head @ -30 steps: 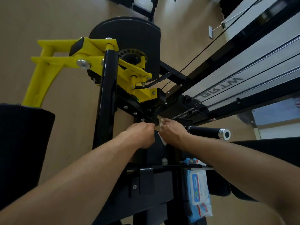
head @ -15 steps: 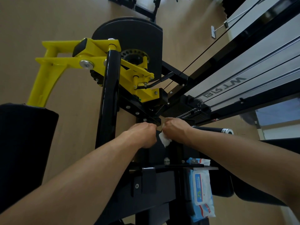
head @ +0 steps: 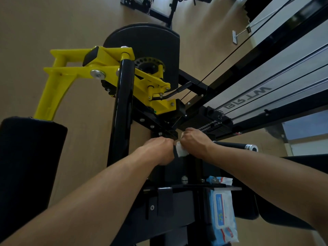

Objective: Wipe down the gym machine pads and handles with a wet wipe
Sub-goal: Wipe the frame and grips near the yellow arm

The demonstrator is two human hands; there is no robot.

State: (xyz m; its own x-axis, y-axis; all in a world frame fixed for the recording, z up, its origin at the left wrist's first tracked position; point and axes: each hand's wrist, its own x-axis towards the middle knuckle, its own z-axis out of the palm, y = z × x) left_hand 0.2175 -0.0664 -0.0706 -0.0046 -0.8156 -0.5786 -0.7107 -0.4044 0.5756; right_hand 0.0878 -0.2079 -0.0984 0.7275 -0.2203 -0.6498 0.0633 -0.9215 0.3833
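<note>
Both my hands meet at the middle of a black and yellow gym machine. My right hand (head: 194, 142) grips a crumpled white wet wipe (head: 181, 151), which shows below its fingers. My left hand (head: 159, 150) is curled into a fist right beside the wipe; what it holds is hidden. A black handle (head: 234, 145) with a silver end cap sticks out to the right of my right wrist. A black roller pad (head: 26, 167) fills the left edge. The pack of wet wipes (head: 221, 210) lies on the machine's black frame below my right forearm.
A yellow lever arm (head: 71, 71) and a thick black upright tube (head: 122, 112) stand left of my hands. A black round cover (head: 150, 43) sits behind them. The weight-stack shroud and cables (head: 257, 86) run up to the right. The floor is tan wood.
The wipe now shows more below my right hand, bunched between the two hands. The handle beside my right wrist appears shorter. Both hands stay at the same spot on the frame.
</note>
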